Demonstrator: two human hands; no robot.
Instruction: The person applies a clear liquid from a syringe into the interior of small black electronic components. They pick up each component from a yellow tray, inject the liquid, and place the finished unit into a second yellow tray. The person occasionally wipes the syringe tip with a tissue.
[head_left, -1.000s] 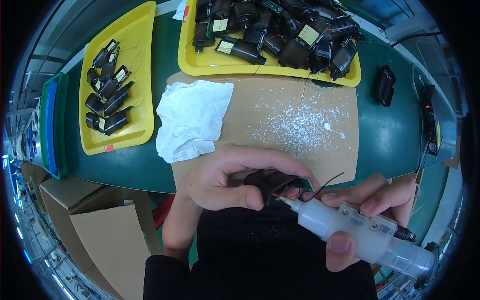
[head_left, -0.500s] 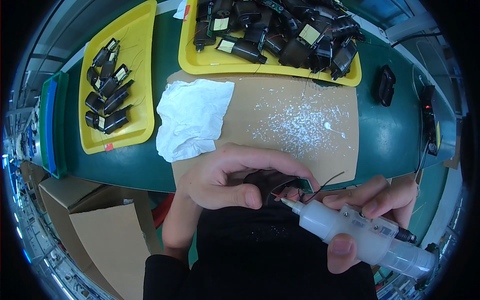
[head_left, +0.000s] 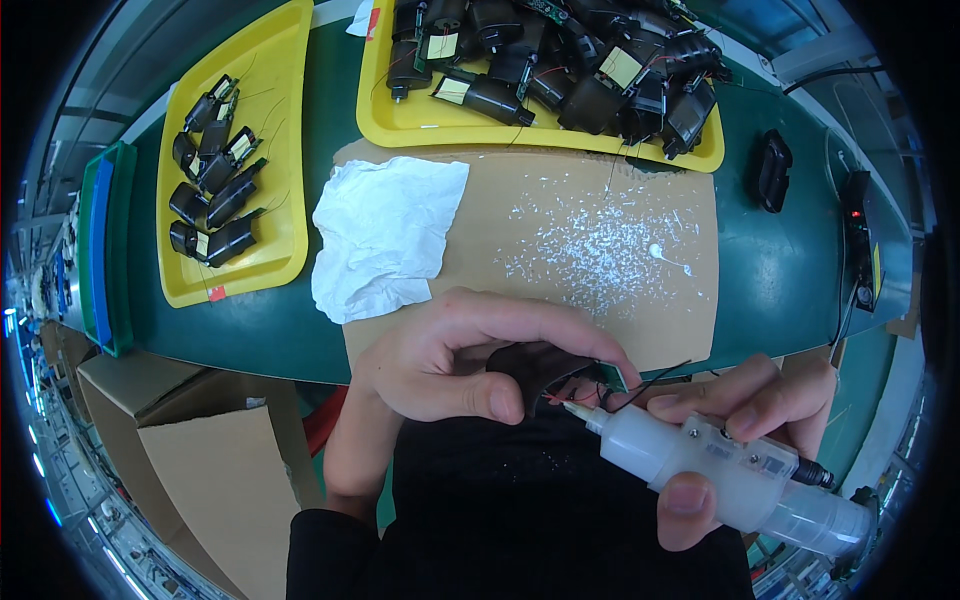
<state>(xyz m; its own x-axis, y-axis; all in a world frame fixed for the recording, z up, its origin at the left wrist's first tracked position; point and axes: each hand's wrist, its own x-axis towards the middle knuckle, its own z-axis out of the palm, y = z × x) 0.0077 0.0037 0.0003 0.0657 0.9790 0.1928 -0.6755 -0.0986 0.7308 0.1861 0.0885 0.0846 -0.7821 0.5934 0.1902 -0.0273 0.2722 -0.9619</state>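
The left hand [head_left: 455, 355] grips a small black part [head_left: 530, 365] near the bench [head_left: 780, 270] edge; the right hand [head_left: 740, 440] clasps a white glue dispenser [head_left: 720, 470], its nozzle just beside the part.

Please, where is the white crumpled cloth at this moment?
In the head view the white crumpled cloth lies on the left end of the brown cardboard sheet, just right of the smaller yellow tray and above the left hand.
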